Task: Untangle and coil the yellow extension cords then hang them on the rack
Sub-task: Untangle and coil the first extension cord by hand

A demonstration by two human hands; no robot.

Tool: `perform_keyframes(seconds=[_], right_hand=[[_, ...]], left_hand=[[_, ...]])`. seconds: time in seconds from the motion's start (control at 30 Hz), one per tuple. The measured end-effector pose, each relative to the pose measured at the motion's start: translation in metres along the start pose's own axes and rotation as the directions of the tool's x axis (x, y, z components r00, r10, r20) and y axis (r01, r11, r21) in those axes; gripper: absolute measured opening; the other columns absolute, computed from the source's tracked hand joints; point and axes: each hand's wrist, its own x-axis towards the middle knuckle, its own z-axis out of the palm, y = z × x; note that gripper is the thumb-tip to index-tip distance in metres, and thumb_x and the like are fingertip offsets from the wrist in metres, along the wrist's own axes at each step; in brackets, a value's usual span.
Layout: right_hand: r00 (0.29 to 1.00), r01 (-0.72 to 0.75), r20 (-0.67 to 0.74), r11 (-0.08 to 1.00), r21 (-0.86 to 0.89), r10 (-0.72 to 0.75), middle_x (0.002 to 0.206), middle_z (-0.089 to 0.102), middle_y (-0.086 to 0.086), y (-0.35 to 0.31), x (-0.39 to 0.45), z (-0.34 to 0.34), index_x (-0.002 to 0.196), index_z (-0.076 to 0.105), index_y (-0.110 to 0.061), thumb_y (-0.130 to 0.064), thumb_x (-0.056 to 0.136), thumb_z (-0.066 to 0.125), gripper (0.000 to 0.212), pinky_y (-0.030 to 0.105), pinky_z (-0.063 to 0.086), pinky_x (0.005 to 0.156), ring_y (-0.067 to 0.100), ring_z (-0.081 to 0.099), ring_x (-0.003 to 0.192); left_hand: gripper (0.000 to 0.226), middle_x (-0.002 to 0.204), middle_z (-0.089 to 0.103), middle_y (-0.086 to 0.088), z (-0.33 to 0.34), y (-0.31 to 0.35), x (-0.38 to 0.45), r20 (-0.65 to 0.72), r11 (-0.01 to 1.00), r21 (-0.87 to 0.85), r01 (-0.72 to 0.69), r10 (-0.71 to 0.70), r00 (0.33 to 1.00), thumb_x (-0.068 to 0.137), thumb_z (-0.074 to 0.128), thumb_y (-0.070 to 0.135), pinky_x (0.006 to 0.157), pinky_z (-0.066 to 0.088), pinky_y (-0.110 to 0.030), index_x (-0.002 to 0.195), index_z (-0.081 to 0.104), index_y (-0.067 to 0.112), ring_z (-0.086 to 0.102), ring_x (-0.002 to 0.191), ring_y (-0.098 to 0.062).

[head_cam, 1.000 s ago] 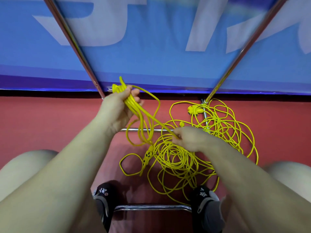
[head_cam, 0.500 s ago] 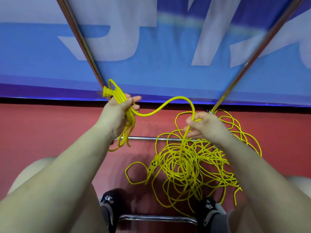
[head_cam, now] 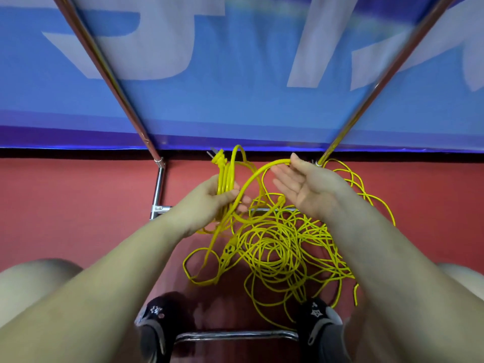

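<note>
A tangled heap of yellow extension cord (head_cam: pixel 277 247) lies on the red floor between my feet, with a yellow socket end (head_cam: pixel 228 249) at its left side. My left hand (head_cam: pixel 212 199) grips a bundle of coiled loops (head_cam: pixel 225 176), the pronged plug sticking up at the top. My right hand (head_cam: pixel 305 186) is palm up with straight fingers, and a cord strand arcs over its fingertips toward my left hand. The rack's two chrome poles (head_cam: pixel 110 74) rise to left and right, with a crossbar (head_cam: pixel 262 209) behind the heap.
A blue banner (head_cam: pixel 235 87) with pale lettering hangs behind the rack. A lower chrome bar (head_cam: pixel 235 335) runs between my two dark shoes (head_cam: pixel 157 320). My bare knees show at both lower corners. Red floor spreads to left and right.
My right hand has opened from a pinch and carried the strand up and left toward my left hand. My left hand has shifted right with the coiled bundle.
</note>
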Motion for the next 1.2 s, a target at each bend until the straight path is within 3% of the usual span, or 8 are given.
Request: perform_keyframes(seconds=[0.27, 0.4, 0.57, 0.73, 0.8, 0.87, 1.07, 1.2], right_hand=[[0.998, 0.031, 0.047, 0.988, 0.153, -0.039, 0.088, 0.067, 0.01, -0.009, 0.012, 0.007, 0.1, 0.052, -0.001, -0.01, 0.097, 0.043, 0.013, 0.031, 0.054, 0.068, 0.012, 0.069, 0.076], [0.989, 0.055, 0.13, 0.995, 0.087, -0.066, 0.097, 0.066, 0.01, -0.005, 0.013, 0.011, 0.095, 0.052, -0.004, -0.011, 0.096, 0.046, 0.009, 0.032, 0.056, 0.074, 0.014, 0.071, 0.072], [0.983, 0.134, 0.154, 0.953, -0.27, -0.095, 0.092, 0.067, 0.005, 0.007, 0.012, 0.011, 0.097, 0.055, -0.014, -0.014, 0.094, 0.05, 0.006, 0.03, 0.053, 0.076, 0.015, 0.067, 0.08], [0.946, 0.325, 0.294, 0.375, -0.868, -0.137, 0.067, 0.064, 0.004, 0.03, 0.004, 0.008, 0.074, 0.055, -0.015, -0.023, 0.09, 0.059, 0.019, 0.017, 0.048, 0.052, 0.006, 0.061, 0.051], [0.94, 0.34, 0.337, 0.071, -0.938, -0.045, 0.076, 0.069, 0.006, 0.041, 0.006, 0.001, 0.074, 0.06, -0.018, -0.031, 0.087, 0.063, 0.019, 0.025, 0.051, 0.064, 0.014, 0.066, 0.066], [0.938, 0.345, 0.347, -0.095, -0.934, 0.0, 0.089, 0.067, 0.001, 0.049, 0.007, -0.005, 0.09, 0.064, -0.018, -0.034, 0.085, 0.064, 0.017, 0.027, 0.048, 0.075, 0.015, 0.062, 0.081], [0.903, 0.429, 0.429, -0.012, -0.903, 0.03, 0.082, 0.057, -0.007, 0.052, 0.011, -0.007, 0.09, 0.056, -0.02, -0.018, 0.091, 0.056, 0.003, 0.027, 0.044, 0.076, 0.018, 0.058, 0.083], [0.879, 0.461, 0.477, 0.299, -0.836, -0.023, 0.098, 0.068, 0.012, 0.045, 0.009, 0.002, 0.083, 0.045, -0.024, -0.013, 0.09, 0.058, 0.019, 0.034, 0.046, 0.073, 0.032, 0.061, 0.083]], left_hand=[[0.01, 0.061, 0.066, 0.002, -0.002, 0.002, 0.011, 0.143, 0.999, -0.027, 0.029, -0.025, 0.989, 0.097, 0.043, 0.003, 0.043, 0.043, -0.015, 0.093, 0.049, 0.01, 0.061, 0.05, -0.004], [0.022, 0.067, 0.068, 0.004, -0.007, -0.002, 0.016, 0.149, 0.998, -0.006, 0.066, -0.065, 0.987, 0.096, 0.046, 0.006, 0.058, 0.045, -0.027, 0.118, 0.051, 0.003, 0.065, 0.06, -0.007], [0.014, 0.068, 0.062, 0.002, -0.006, 0.0, 0.018, 0.065, 0.995, -0.075, 0.069, -0.064, 0.996, 0.096, 0.046, 0.003, 0.056, 0.049, -0.023, 0.095, 0.056, 0.013, 0.062, 0.057, -0.006], [0.011, 0.07, 0.064, 0.001, -0.008, -0.001, 0.027, -0.168, 0.96, -0.28, 0.017, -0.067, 0.984, 0.096, 0.048, 0.007, 0.057, 0.051, -0.028, 0.089, 0.055, 0.012, 0.066, 0.06, -0.011], [0.017, 0.062, 0.066, 0.004, -0.008, 0.004, 0.028, -0.216, 0.929, -0.369, -0.024, -0.061, 0.974, 0.097, 0.046, 0.008, 0.05, 0.052, -0.02, 0.084, 0.056, 0.01, 0.067, 0.059, -0.007], [0.019, 0.06, 0.068, 0.005, -0.008, 0.007, 0.029, -0.248, 0.909, -0.414, -0.054, -0.055, 0.967, 0.097, 0.046, 0.009, 0.051, 0.053, -0.018, 0.082, 0.057, 0.009, 0.068, 0.06, -0.006], [0.017, 0.069, 0.072, 0.004, -0.017, 0.011, 0.031, -0.327, 0.863, -0.492, -0.113, -0.063, 0.943, 0.099, 0.043, 0.01, 0.05, 0.052, -0.019, 0.089, 0.057, 0.01, 0.069, 0.064, -0.007], [0.017, 0.07, 0.072, 0.004, -0.024, 0.01, 0.033, -0.351, 0.887, -0.446, -0.119, -0.051, 0.935, 0.099, 0.044, 0.013, 0.051, 0.051, -0.022, 0.089, 0.058, 0.012, 0.068, 0.063, -0.007]])
